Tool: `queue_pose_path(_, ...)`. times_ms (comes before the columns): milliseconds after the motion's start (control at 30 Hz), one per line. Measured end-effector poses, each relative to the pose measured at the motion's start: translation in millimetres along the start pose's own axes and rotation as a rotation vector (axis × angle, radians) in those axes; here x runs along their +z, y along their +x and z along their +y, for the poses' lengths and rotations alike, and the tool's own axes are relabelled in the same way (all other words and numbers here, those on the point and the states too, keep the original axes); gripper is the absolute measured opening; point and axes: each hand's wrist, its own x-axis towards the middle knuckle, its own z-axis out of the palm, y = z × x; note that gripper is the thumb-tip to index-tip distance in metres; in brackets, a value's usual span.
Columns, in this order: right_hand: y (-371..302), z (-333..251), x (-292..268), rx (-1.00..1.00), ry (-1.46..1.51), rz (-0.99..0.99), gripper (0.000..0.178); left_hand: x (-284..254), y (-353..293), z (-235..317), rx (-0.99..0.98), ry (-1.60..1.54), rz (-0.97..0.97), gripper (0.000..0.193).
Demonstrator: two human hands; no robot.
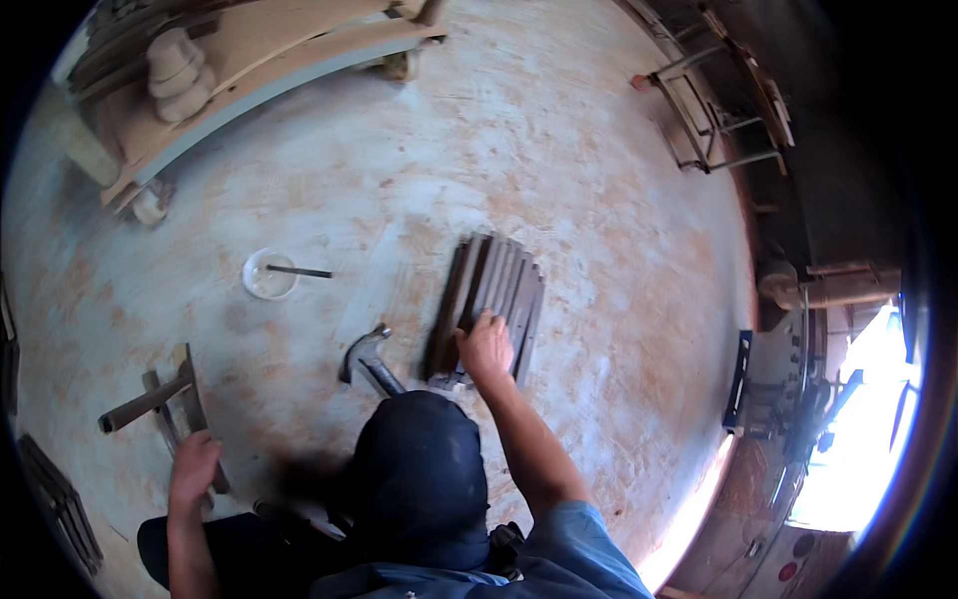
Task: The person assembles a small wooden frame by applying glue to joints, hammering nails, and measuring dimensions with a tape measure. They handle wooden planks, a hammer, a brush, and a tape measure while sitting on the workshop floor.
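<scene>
On a dusty workshop floor [559,150], the right hand [485,346] presses curled fingers onto a bundle of dark slats [486,299] running away from it; the left hand [193,465] grips a slat [192,399] far left.

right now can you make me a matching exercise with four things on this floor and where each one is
Things:
1. row of dark wooden slats
2. hammer
3. small white bowl
4. dark strips

Places:
A. under the left hand
B. alone on the bare floor, with a thin stick resting across it
C. under the right hand, which presses on its near end
D. between the two hands, just ahead of the dark cap

Pairs: 1-C, 2-D, 3-B, 4-A
</scene>
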Motion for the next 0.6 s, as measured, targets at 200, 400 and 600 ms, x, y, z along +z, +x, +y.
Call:
queue_pose_path(200,5.0,-21.6,18.3,-0.075,-0.038,0.078,0.047,42.7,-29.5,38.9,0.383,0.442,0.042,0.045)
queue_pose_path(400,3.8,-26.3,16.5,0.027,-0.087,0.045,0.06,50.9,-28.0,34.7,0.482,0.468,-0.019,0.047)
queue_pose_path(600,73.6,62.9,53.2,0.143,0.081,-0.089,0.051,57.3,-22.5,69.1,0.573,0.387,0.086,0.047)
